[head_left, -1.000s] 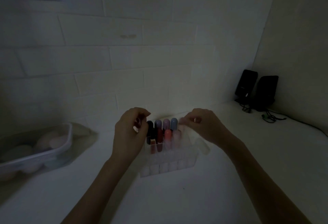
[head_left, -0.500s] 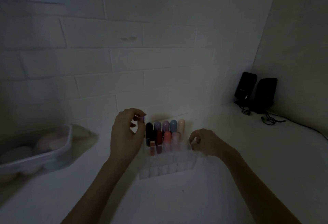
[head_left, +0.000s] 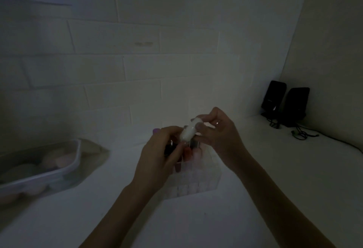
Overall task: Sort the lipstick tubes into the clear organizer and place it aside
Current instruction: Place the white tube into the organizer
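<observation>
The scene is dim. A clear organizer (head_left: pixel 196 186) stands on the white counter, with several lipstick tubes (head_left: pixel 188 154) upright in its back rows, mostly hidden by my hands. My right hand (head_left: pixel 220 137) pinches a white lipstick tube (head_left: pixel 189 132) tilted above the organizer. My left hand (head_left: pixel 159 155) is curled at the tube's lower end, touching it. A purple tube tip (head_left: pixel 156 130) shows at my left fingers.
A clear plastic tub (head_left: pixel 64 169) with pale round items sits at the left. Two black speakers (head_left: pixel 284 102) with cables (head_left: pixel 302 133) stand in the far right corner. The tiled wall is close behind the organizer.
My right hand rose from beside the organizer holding a white tube. My left hand shifted right to meet it over the organizer.
</observation>
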A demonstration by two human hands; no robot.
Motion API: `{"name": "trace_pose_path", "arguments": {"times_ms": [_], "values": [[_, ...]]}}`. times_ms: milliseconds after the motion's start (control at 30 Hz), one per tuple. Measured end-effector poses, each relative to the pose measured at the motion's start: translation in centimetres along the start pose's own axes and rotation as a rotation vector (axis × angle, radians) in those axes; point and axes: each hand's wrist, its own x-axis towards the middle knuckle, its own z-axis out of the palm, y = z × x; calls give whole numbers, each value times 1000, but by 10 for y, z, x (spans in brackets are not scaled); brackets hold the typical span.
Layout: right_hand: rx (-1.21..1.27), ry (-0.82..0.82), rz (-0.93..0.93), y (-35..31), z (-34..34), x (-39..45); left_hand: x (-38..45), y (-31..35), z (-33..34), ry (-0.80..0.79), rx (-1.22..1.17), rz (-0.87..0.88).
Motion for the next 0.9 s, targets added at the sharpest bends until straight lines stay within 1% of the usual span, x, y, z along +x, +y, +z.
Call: {"name": "trace_pose_path", "arguments": {"times_ms": [67,133,267,400,467,533,667,900], "values": [[13,-22,3,-1,-2,0,2,0,-1,36,-40,-31],[-31,-54,1,-5,-4,-1,5,-3,-3,83,-117,-77],[-113,-96,-23,-8,-2,-1,12,-6,-6,140,-398,-231],[-235,-89,-122,-6,3,-1,18,-9,-10,129,-614,-338],[-267,-107,-147,-5,5,-2,18,-12,-11,118,-682,-383],[-247,-131,-141,-6,7,-3,19,-14,-11,125,-745,-432],[-141,-120,-66,-7,10,-4,20,-15,-15,119,-950,-516],[-126,-155,-57,-9,15,-7,22,-11,-18,57,-1151,-534]]}}
